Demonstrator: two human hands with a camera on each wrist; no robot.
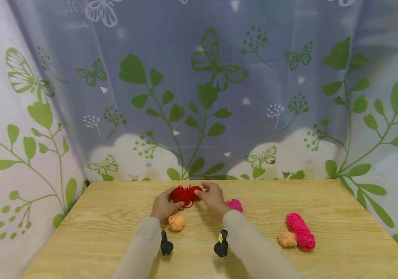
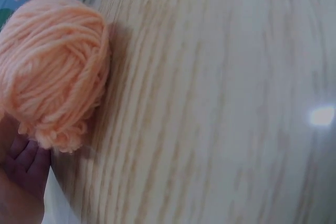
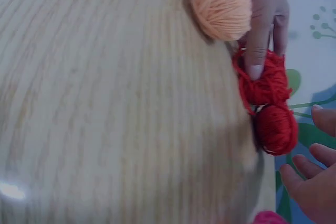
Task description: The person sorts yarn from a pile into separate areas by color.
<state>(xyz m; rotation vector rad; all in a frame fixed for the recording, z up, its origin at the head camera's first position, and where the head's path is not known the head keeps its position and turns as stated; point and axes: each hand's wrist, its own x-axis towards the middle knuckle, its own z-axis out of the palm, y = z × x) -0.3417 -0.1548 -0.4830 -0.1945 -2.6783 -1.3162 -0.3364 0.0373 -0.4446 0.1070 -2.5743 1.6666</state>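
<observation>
Near the far edge of the table, my left hand (image 1: 164, 205) grips a loose red yarn skein (image 1: 181, 197), thumb on the near side. A smaller red yarn ball (image 3: 275, 129) lies right beside the skein. My right hand (image 1: 213, 197) is at that ball's right side; in the right wrist view its fingers (image 3: 310, 167) are spread and apart from the ball. A peach yarn ball (image 1: 176, 223) sits by my left wrist and fills much of the left wrist view, partly hiding the left hand (image 2: 21, 177).
Bright pink yarn (image 1: 234, 205) lies behind my right wrist, partly covered. Farther right, a long pink skein (image 1: 300, 231) touches a small peach ball (image 1: 287, 239). A patterned curtain (image 1: 220, 116) hangs behind the wooden table (image 1: 255, 255).
</observation>
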